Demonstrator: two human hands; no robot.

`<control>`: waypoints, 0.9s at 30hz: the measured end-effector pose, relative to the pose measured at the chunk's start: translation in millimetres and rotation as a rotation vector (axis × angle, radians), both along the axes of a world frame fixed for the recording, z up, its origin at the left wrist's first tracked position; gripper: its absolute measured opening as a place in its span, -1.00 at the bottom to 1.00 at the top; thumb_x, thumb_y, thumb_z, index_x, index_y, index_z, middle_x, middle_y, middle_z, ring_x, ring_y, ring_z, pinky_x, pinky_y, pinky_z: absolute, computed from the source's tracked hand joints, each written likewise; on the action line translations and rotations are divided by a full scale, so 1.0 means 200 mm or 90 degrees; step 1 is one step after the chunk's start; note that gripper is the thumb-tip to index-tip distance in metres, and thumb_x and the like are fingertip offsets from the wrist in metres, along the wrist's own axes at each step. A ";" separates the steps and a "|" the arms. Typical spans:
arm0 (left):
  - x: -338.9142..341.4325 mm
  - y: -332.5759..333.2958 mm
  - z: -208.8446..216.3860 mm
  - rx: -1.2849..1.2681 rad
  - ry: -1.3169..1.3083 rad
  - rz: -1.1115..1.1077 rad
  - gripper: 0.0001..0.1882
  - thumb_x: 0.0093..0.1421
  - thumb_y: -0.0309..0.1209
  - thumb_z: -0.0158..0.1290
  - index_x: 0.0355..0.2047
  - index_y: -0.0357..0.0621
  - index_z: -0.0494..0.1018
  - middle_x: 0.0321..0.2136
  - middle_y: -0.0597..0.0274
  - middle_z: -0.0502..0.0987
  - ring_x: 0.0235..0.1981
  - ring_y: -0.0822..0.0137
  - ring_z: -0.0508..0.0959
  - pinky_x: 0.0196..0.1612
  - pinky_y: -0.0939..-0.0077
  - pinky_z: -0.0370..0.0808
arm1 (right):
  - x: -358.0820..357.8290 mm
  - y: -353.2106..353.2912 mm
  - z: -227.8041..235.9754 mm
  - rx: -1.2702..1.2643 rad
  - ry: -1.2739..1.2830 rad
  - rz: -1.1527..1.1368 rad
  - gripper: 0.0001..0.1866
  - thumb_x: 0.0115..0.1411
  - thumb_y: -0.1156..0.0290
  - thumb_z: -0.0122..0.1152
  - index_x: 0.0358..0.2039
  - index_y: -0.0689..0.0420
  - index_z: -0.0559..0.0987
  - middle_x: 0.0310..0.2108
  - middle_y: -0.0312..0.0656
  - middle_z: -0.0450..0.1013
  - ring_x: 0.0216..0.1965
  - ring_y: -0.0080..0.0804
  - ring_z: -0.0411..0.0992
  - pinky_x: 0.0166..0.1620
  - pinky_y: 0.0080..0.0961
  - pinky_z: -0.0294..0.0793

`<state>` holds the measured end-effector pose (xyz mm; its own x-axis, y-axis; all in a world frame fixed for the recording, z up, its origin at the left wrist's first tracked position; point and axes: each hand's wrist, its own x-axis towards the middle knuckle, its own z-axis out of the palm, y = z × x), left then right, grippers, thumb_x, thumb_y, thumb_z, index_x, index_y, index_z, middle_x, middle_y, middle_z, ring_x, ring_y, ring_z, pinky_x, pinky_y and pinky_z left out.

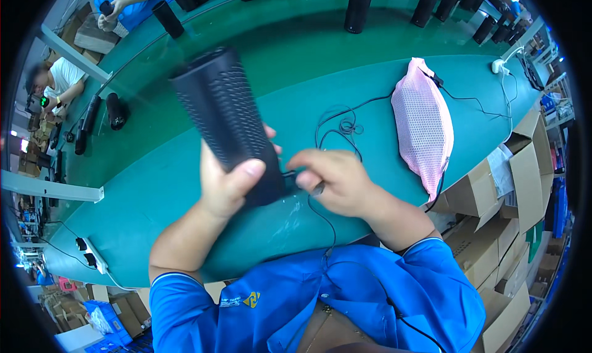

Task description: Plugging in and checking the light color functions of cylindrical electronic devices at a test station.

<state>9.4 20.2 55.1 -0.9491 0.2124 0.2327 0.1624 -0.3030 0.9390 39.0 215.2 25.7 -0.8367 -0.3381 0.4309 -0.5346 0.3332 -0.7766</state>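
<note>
A tall black perforated housing (229, 106) with an open upper end leans to the left over the green table. My left hand (223, 183) grips it near its lower end, thumb on the near face and fingertips showing beyond the right edge. My right hand (339, 180) is closed in a pinch on a small black cable plug (290, 174) at the housing's lower right side. Whether the plug sits in the housing cannot be made out. A thin black cable (346, 128) lies loosely coiled beyond my right hand and runs toward a pink mesh pouch (423, 128).
Several similar black housings (359, 7) stand along the far green surface. Another black housing (115, 111) lies at the left. A power strip (92, 254) rests at the left table edge. Cardboard boxes (487, 242) crowd the right side. Co-workers (66, 81) are at the far left.
</note>
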 end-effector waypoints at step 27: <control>-1.60 0.84 -0.51 -0.203 0.050 0.147 -0.14 -0.15 -0.41 0.33 0.17 -0.20 0.16 -0.06 -0.06 0.46 -0.11 0.02 0.53 -0.03 0.27 0.45 | -0.14 0.18 0.03 -0.216 -0.143 0.062 -0.87 0.31 0.42 0.00 -0.21 0.20 0.41 -0.43 -0.27 0.32 -0.53 -0.63 0.16 -0.43 -0.69 0.21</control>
